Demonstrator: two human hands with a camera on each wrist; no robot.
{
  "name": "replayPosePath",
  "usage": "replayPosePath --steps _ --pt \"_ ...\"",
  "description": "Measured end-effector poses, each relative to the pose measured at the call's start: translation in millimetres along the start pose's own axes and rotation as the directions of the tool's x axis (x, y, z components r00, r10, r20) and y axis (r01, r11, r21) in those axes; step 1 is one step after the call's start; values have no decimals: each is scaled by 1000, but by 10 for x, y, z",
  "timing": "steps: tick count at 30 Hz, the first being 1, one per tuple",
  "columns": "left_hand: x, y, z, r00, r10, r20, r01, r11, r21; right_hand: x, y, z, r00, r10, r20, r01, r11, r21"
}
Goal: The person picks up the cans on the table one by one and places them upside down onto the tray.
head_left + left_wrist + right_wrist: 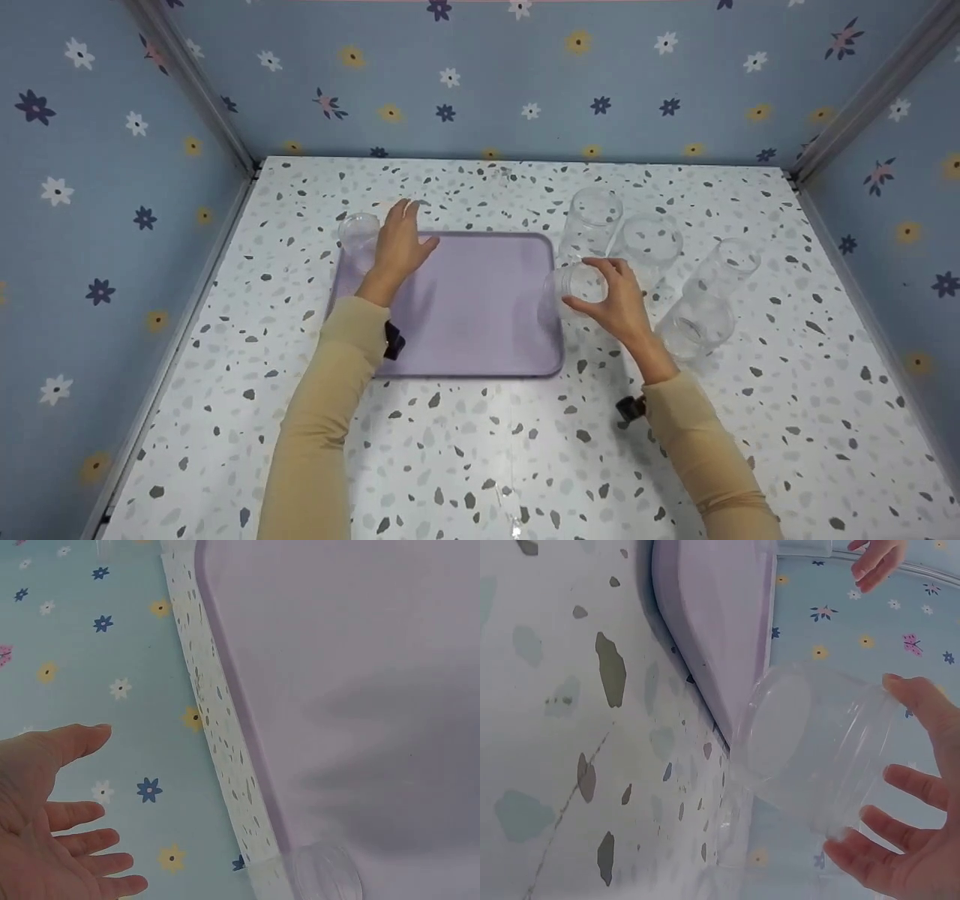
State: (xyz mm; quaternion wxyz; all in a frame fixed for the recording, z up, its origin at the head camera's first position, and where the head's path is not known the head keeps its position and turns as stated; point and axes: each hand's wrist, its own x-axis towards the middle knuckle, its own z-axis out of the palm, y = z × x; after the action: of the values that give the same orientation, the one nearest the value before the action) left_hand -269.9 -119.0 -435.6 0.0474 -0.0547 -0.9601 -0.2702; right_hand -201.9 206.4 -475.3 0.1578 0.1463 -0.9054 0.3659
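In the head view, my right hand (621,304) grips a clear plastic jar (555,291) by one end, over the right edge of a purple tray (472,315). Thumb and fingers curl about the jar's rim in the right wrist view, and the jar (802,746) lies tilted on its side in the air. My left hand (399,247) hovers over the tray's left part, fingers extended, holding nothing. Beside it, another clear jar (358,238) stands at the tray's far left corner. The left wrist view shows the spread left hand (56,840) apart from that jar (328,877).
Right of the tray stand more clear jars: a tall one (594,214), a wide one (651,244), and two nearer the right side, one (726,266) behind the other (697,326). Flower-patterned walls (487,82) enclose the speckled table (465,442).
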Motion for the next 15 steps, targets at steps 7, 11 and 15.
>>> replayPosePath --steps 7,11,15 --pt "-75 12 104 1000 9 8 -9 998 -62 20 -20 117 997 47 -60 -39 991 128" --pt "-128 34 185 999 36 -15 -38 993 -115 23 -36 191 991 112 -68 -95 972 216" --pt "-171 76 249 998 59 -25 -63 985 -158 33 -42 261 986 147 -82 -114 943 314"
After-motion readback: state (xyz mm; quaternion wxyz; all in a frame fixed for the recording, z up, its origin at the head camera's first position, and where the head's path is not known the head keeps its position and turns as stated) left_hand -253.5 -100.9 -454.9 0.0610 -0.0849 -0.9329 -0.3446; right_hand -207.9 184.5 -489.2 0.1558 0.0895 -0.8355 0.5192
